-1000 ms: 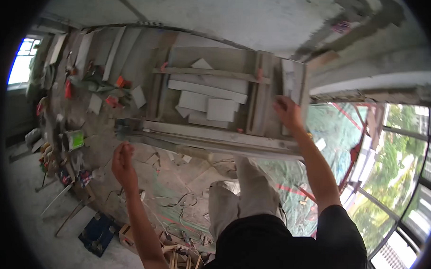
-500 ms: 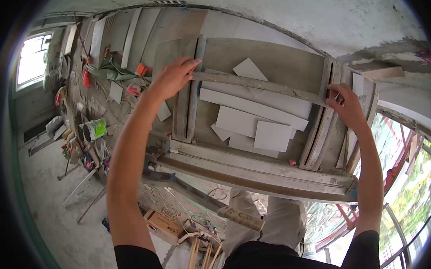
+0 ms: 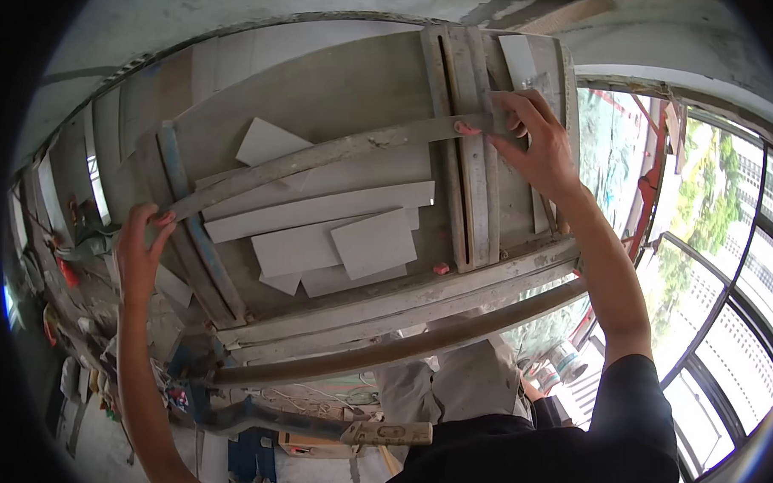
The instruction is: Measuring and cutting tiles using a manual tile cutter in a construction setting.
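Observation:
A long, narrow grey bar (image 3: 321, 161), dusty and spotted, spans a dirty bench made of planks and a flat board (image 3: 358, 79). My left hand (image 3: 139, 254) pinches its left end, beside a slotted rail (image 3: 201, 235). At the other end, my right hand (image 3: 539, 149) has thumb and fingers closed round the bar, above a second slotted rail (image 3: 457, 184). Under and in front of the bar lie several pale cut tile pieces, among them a long strip (image 3: 319, 212) and a squarish piece (image 3: 374, 243). Another tile piece (image 3: 269, 142) lies beyond the bar.
Along the bench's near side run a long beam (image 3: 400, 344) and a lever with a tape-wrapped handle (image 3: 388, 433), close to my body. A small red block (image 3: 441, 268) sits by the right rail. Windows (image 3: 727, 253) stand at right; clutter covers the floor at left.
The view has turned to the right and tilted. The bar now slants in the picture, its left end lower. Both hands remain at its ends.

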The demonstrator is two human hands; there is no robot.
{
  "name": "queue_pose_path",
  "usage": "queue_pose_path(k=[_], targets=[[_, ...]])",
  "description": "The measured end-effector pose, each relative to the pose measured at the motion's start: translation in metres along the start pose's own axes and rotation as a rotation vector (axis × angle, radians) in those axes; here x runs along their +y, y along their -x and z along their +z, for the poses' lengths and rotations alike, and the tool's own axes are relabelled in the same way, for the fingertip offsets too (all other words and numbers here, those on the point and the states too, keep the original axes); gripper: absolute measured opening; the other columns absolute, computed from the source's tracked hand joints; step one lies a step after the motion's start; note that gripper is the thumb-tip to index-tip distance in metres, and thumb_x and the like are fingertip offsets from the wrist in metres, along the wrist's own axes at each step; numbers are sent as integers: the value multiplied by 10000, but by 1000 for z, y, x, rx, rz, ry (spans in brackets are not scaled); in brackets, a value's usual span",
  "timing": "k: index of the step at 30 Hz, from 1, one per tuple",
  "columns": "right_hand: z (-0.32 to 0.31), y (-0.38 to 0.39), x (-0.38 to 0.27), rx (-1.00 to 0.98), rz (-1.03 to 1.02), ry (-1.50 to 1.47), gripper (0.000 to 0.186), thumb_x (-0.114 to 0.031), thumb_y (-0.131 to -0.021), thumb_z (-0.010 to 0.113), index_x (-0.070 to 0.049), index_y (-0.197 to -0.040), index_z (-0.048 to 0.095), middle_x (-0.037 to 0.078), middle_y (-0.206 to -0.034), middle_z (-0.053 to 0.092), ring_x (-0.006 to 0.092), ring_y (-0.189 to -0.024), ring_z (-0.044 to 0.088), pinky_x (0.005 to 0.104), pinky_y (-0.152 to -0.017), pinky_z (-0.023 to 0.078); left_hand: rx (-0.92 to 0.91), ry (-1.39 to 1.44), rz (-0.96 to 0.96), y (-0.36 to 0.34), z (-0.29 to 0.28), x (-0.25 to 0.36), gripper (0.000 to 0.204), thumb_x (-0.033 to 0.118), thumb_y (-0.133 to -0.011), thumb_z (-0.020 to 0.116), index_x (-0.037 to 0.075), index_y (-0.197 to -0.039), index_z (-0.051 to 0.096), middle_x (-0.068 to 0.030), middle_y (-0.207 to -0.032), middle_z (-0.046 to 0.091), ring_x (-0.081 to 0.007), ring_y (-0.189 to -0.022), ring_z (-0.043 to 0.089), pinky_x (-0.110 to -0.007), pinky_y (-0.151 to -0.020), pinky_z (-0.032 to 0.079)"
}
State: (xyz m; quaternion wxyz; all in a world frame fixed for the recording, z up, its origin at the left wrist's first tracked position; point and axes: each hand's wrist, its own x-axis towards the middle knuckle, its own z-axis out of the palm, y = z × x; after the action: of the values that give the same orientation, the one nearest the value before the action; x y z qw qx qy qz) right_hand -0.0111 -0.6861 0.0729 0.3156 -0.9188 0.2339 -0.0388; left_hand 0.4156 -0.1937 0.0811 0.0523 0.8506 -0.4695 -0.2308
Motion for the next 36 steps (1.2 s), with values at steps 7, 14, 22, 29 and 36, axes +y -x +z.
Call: queue_pose_path(k=[7, 14, 22, 29, 36], targets=[[24, 13, 23, 9, 55, -116, 531, -10, -936, 783, -104, -1446, 671, 104, -1334, 617, 240, -1048, 702, 364, -908, 596, 293, 195, -184, 33, 70, -35, 473, 144, -1094, 693, 62, -1549, 598, -146, -1539, 619, -286, -1331, 666, -438, -1160, 512], [43, 20, 32, 139, 4, -68, 467, -59, -971, 767, -136, -1423, 678, 115, -1336, 595, 333, -1157, 666, 418, -994, 580, 431, 228, -270, 38, 98, -37, 297, 131, -1147, 606, -11, -1407, 629, -162, -1490, 641, -274, -1329, 641, -405, -1173, 473], [52, 20, 31, 195, 98, -165, 423, -81, -966, 785, -157, -1378, 724, 113, -1300, 621, 332, -1157, 669, 426, -991, 577, 469, 304, -268, 38, 110, -41, 314, 169, -1164, 596, -24, -1411, 618, -167, -1444, 679, -247, -1341, 636, -385, -1176, 462], [56, 18, 36, 217, 67, -170, 414, -100, -972, 795, -166, -1376, 735, 111, -1305, 632, 320, -1093, 691, 418, -952, 585, 502, 293, -308, 34, 105, -31, 285, 180, -1158, 610, -16, -1361, 648, -183, -1439, 688, -266, -1292, 670, -395, -1125, 503], [58, 20, 40, 215, 61, -185, 408, -117, -979, 795, -172, -1379, 733, 112, -1312, 630, 326, -1105, 684, 414, -948, 584, 464, 325, -337, 32, 103, -31, 375, 226, -1170, 589, -39, -1434, 620, -177, -1465, 676, -279, -1391, 619, -395, -1208, 443]])
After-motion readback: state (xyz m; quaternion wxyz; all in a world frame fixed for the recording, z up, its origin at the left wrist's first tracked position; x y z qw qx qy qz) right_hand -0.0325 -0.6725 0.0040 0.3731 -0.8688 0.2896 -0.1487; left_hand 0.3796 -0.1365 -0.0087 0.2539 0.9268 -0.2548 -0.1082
